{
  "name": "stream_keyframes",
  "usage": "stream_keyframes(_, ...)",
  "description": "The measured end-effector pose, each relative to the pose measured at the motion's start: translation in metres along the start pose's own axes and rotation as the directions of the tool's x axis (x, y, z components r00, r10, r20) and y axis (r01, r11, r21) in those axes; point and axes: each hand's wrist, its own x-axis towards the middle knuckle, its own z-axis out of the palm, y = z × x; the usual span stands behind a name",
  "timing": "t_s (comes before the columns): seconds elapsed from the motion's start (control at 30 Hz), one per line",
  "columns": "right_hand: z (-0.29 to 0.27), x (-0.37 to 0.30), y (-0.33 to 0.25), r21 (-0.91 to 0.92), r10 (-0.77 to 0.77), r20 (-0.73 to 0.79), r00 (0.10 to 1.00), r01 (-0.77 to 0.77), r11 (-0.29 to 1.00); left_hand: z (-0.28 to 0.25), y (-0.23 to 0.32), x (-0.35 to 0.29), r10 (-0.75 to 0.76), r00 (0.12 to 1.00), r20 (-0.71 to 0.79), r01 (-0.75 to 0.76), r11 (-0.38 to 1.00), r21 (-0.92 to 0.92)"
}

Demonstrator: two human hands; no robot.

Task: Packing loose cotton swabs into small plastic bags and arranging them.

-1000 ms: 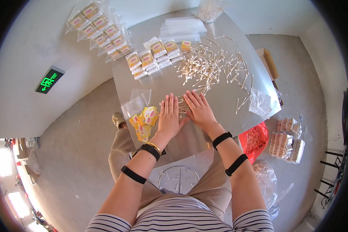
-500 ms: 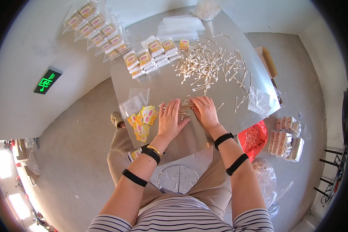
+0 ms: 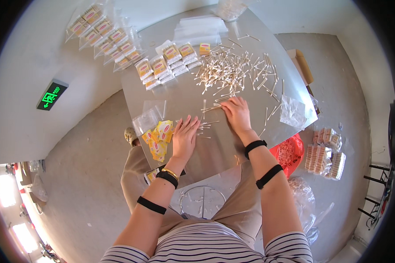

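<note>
Loose cotton swabs lie in a big heap on the metal table. My left hand rests flat near the table's front, fingers outstretched, beside a few scattered swabs. Further right, my right hand lies palm down just in front of the heap. Its fingers are stretched forward, and the tips of a few swabs stick out from its left side. Whatever is under that palm is hidden. Yellow printed cards lie loosely stacked left of my left hand.
Bundled swab packs stand at the back left, beside clear plastic bags. A clear bag lies at the right edge. On the floor are a red bag of swabs and stacked packs. An open carton stands beyond.
My hands have parted from the small cluster of swabs between them. The right moved forward toward the heap, swabs at its fingers; the left moved slightly back and left. The cluster is now spread out.
</note>
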Motion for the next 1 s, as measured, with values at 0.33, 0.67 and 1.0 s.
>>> stream_keyframes(0.33,-0.092,-0.061,-0.009,-0.154,0.497,0.051,0.866,-0.485,0.861,-0.004,0.015,0.03,-0.013,0.979,0.202,-0.024,0.983,0.18)
stream_keyframes(0.67,-0.033,-0.047,-0.014,-0.05,0.476,0.082,0.876,-0.473,0.88,0.018,0.042,0.024,-0.03,0.963,0.267,-0.01,0.989,0.146)
stream_keyframes(1.0,-0.057,-0.046,-0.007,-0.031,0.481,0.169,0.86,-0.483,0.875,-0.024,0.016,0.009,-0.119,0.961,0.249,0.043,0.955,0.292)
